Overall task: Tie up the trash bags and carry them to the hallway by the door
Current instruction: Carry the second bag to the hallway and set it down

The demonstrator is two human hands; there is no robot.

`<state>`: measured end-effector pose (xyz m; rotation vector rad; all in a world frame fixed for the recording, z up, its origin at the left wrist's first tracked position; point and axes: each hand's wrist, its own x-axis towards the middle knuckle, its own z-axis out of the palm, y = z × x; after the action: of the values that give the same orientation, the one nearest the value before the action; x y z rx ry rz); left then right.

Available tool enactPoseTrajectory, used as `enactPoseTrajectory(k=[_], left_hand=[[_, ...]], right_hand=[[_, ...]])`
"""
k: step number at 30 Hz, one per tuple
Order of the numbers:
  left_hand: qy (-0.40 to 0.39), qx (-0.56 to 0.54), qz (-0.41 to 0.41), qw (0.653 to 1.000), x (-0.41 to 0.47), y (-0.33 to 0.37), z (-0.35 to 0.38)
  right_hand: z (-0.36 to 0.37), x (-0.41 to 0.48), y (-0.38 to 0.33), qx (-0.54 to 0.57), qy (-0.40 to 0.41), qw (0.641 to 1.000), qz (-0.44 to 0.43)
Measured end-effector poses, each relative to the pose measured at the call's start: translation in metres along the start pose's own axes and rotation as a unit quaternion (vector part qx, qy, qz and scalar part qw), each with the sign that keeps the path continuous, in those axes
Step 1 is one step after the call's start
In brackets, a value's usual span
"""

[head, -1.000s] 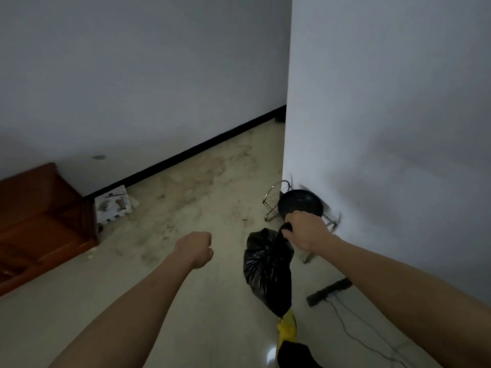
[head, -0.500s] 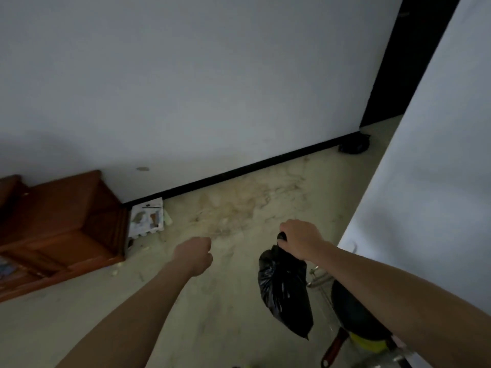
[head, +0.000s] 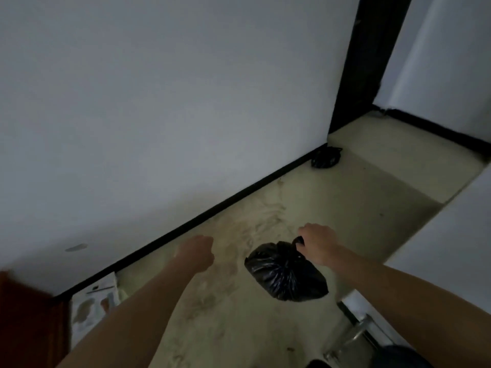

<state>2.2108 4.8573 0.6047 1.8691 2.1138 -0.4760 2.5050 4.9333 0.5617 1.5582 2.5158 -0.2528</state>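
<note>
Item: black trash bag [head: 285, 274], neck gathered, hanging clear of the floor [head: 345, 208]. Holder: right hand [head: 317, 244], fingers clamped on the neck. Idle: left hand [head: 198, 251], fingers curled, empty. Also: second bag [head: 326, 158], on floor near doorway [head: 366, 62]. Advice: hold the neck firmly, set down gently beside it

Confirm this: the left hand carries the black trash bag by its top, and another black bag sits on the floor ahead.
Wrong hand. The head view shows the right hand gripping the black trash bag by its top; the left hand is an empty fist. Yes, another black bag sits on the floor ahead.
</note>
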Motion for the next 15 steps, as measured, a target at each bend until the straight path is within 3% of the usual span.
enactPoseTrajectory(k=[9,15], left_hand=[[-0.002,0.006,0.091,0.996,0.241,0.076,-0.094],[-0.037,0.027,0.08,0.996,0.4,0.126,-0.149]], right_hand=[[-0.032,0.175,0.123,0.031,0.006,0.996,0.086],[-0.048,0.306,0.216,0.069,-0.019,0.994,0.083]])
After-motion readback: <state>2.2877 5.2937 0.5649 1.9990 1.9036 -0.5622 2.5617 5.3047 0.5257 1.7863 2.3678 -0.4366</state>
